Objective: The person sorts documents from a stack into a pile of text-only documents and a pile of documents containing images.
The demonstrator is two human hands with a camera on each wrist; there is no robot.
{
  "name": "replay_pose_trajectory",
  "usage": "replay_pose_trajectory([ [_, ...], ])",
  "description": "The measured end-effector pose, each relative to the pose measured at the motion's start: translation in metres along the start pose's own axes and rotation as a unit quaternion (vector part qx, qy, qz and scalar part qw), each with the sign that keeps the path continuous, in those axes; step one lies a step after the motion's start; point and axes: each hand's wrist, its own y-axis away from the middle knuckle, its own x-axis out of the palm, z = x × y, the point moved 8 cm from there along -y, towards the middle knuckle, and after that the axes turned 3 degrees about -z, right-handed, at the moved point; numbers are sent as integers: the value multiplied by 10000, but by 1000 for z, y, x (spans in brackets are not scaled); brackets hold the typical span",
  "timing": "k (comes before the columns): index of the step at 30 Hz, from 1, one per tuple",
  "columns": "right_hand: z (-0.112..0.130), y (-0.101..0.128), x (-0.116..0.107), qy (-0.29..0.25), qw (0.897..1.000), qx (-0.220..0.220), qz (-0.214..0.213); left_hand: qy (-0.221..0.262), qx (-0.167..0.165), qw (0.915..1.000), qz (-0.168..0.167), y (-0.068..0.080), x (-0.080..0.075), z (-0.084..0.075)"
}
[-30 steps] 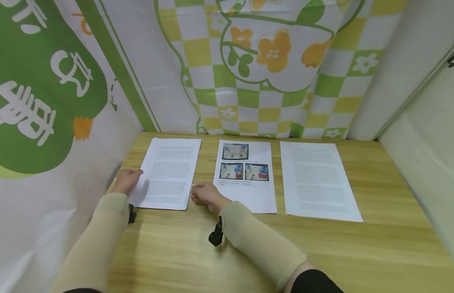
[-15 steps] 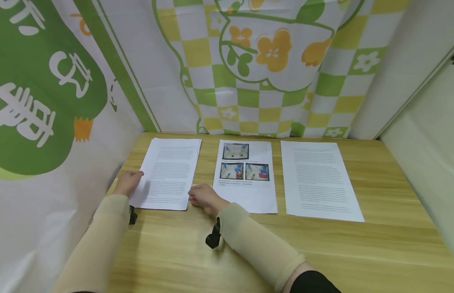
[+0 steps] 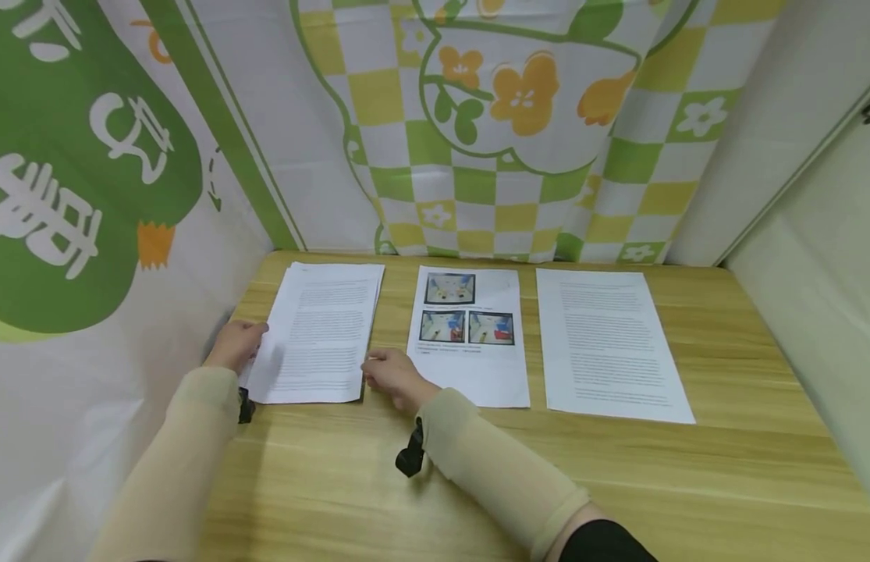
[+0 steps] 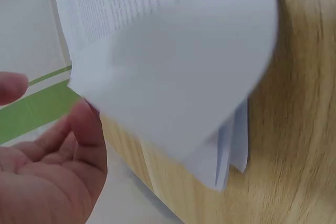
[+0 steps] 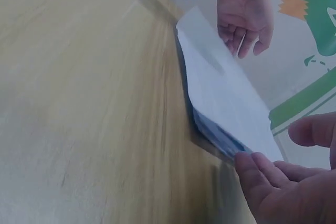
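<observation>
A stack of printed sheets (image 3: 318, 332) lies at the table's left. My left hand (image 3: 234, 345) is at the stack's left edge, fingertips against the top sheet (image 4: 173, 72), which curls up off the sheets below; the thumb stays apart from it. My right hand (image 3: 391, 373) rests on the table at the stack's right edge, and its fingers (image 5: 262, 174) touch the near right corner of the stack (image 5: 220, 103). Neither hand grips the paper. In the right wrist view, my left hand (image 5: 244, 14) hangs with loosely curled fingers over the far edge.
A sheet with three colour pictures (image 3: 468, 336) lies in the middle and a text sheet (image 3: 610, 343) to its right on the wooden table (image 3: 617, 484). A green and yellow patterned cloth (image 3: 477, 133) walls the back and left; a pale panel stands at the right.
The left hand has slid slightly left and toward me along the stack's edge, and the top sheet's left side has lifted. The right hand has hardly moved.
</observation>
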Motion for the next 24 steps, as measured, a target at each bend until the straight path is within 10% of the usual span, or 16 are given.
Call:
replay_pose_trajectory([
  [7,-8,-4,-14,237,9984,-234,-450,-587,92,9956,720,-2,8,4],
  [24,-3,2,-17,862,9937,-648,-318,382,-205,9940,1007,-5,13,9],
])
